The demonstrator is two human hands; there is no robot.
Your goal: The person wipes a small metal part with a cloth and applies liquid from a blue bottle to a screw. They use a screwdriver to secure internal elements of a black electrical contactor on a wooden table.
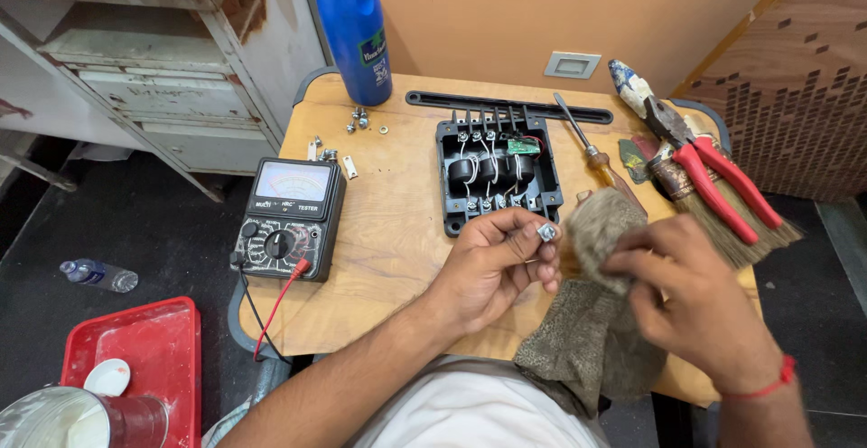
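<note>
Left hand (501, 263) at centre frame, fingers curled, thumb & forefinger pinching small metal part (546, 231), squarish w/ a hole, held just above wooden table (388, 231). Right hand (691, 299) at 4 o'clock from it, fingers pressed together, gripping brown-grey cloth (591, 322); cloth's bunched top touching the part at its 3 o'clock side, rest of cloth hanging down over table edge toward lap. Red thread band on right wrist.

Open black electrical box (499, 175) at 12 o'clock of left hand, near, w/ coils, white wires & small green board inside. Long black strip (506, 105) beyond the box, at 12. Screwdriver (587, 145) at 1 o'clock, just beside box, tip pointing away. Red-handled pliers (695, 154) & bristle brush (731, 222) at 2 o'clock, pliers lying across brush. Analog multimeter (287, 218) at 9 o'clock, red & black leads trailing off table edge. Loose screws & washers (359, 123) at 11 o'clock, beside blue bottle (354, 28). Red tray (135, 358) w/ white lid & metal cup on floor at 8 o'clock; small plastic bottle (99, 275) on floor at 9.
</note>
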